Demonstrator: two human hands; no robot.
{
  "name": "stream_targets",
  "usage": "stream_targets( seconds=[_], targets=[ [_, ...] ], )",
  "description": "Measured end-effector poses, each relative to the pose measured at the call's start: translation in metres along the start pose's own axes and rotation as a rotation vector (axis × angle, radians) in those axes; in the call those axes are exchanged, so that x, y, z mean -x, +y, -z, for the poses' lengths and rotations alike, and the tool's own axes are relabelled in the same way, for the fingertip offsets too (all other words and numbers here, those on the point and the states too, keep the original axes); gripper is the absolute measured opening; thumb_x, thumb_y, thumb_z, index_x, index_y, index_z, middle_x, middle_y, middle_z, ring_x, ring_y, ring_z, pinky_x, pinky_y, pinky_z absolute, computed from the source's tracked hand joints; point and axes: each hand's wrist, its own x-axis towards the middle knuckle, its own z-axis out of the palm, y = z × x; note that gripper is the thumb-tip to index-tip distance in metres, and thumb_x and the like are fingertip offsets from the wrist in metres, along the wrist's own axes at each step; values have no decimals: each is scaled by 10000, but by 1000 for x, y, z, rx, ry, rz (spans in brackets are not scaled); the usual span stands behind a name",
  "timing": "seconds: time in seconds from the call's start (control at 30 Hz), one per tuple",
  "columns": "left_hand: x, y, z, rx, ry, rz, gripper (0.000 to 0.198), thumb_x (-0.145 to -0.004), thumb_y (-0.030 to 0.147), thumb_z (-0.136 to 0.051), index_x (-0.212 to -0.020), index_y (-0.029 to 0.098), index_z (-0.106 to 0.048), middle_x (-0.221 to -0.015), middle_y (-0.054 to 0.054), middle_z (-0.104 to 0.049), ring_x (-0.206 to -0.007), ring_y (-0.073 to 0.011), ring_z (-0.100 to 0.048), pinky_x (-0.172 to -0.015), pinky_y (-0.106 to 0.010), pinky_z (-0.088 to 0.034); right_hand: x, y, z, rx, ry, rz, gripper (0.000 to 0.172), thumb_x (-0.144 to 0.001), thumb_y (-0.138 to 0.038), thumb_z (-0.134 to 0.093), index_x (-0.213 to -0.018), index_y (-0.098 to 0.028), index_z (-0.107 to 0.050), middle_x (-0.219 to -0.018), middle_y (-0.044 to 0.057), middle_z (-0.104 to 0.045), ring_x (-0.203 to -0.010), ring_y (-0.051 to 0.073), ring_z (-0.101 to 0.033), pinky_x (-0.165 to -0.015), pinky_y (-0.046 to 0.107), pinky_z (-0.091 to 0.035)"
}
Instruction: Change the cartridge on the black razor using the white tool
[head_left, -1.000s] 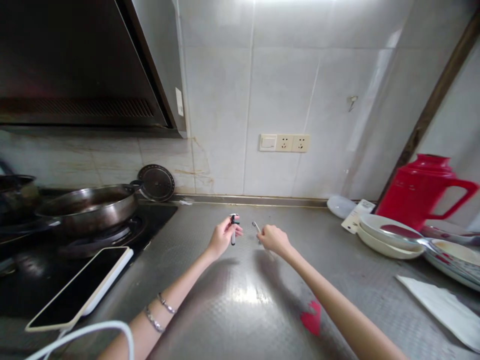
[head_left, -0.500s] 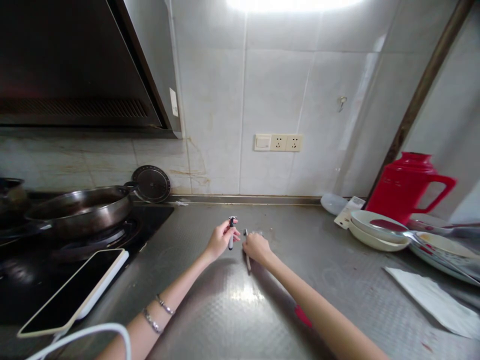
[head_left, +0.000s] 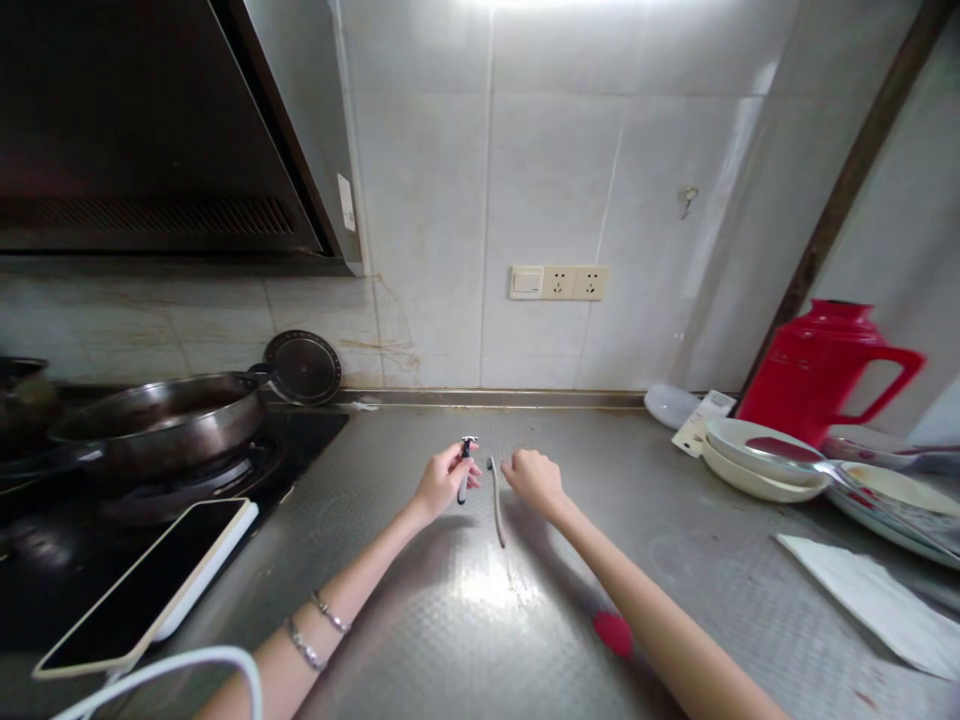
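My left hand [head_left: 442, 478] pinches a small razor [head_left: 466, 464] with a dark head and pale handle, held upright above the steel counter [head_left: 480, 600]. A thin pale stick-like utensil [head_left: 496, 492] lies flat on the counter between my hands. To its right, my right hand [head_left: 534, 476] hovers with fingers curled and nothing visible in them. Two bracelets sit on my left wrist.
A phone [head_left: 146, 585] with a white cable lies by the stove at left, behind it a wok [head_left: 161, 415] on the burner. At right stand a red jug [head_left: 821, 365], stacked bowls [head_left: 754, 455], plates and a white paper [head_left: 874, 600].
My right hand has let go of the thin utensil, which now lies on the counter, and has drawn slightly to the right. The left hand has kept hold of the razor.
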Motion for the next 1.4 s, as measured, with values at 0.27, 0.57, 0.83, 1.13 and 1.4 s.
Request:
stream_targets(
  seconds=[0.27, 0.57, 0.83, 1.13, 1.4],
  targets=[
    [0, -3, 0, 4, -6, 16, 350, -777, 335, -556, -1048, 114, -553, -697, -46, -642, -560, -150, -633, -559, -262, -489, -22, 62, 10, -149, -37, 212, 227, -811, -263, -492, -874, -175, -692, -866, 75, -693, -800, 169, -619, -667, 217, -401],
    [-2, -4, 2, -13, -3, 31, 368, -781, 348, -554, -1058, 107, -537, -703, -49, -639, -574, -160, -638, -577, -281, -502, -40, 76, -9, -275, -93, 434, 218, -779, -218, -538, -896, -164, -713, -870, 69, -684, -753, 146, -583, -689, 213, -406],
    [-2, -8, 1, -42, -15, 49, 371, -787, 345, -528, -1063, 97, -524, -692, -38, -622, -565, -157, -636, -559, -272, -494, -45, 80, -19, -302, -113, 476, 225, -803, -247, -518, -876, -180, -720, -858, 64, -677, -769, 156, -574, -704, 225, -404],
    [-3, -14, 2, -36, -22, 46, 369, -787, 350, -526, -1060, 102, -522, -693, -40, -627, -565, -165, -638, -561, -291, -495, -49, 80, -27, -279, -88, 481, 207, -781, -217, -532, -857, -196, -723, -819, 63, -665, -727, 158, -563, -657, 226, -388],
    [-3, -14, 1, -49, -25, 45, 365, -794, 343, -516, -1065, 99, -522, -696, -40, -622, -566, -162, -636, -564, -291, -497, -48, 78, -26, -276, -74, 480, 199, -776, -208, -537, -846, -187, -722, -820, 64, -659, -729, 157, -567, -654, 221, -385]
  ],
)
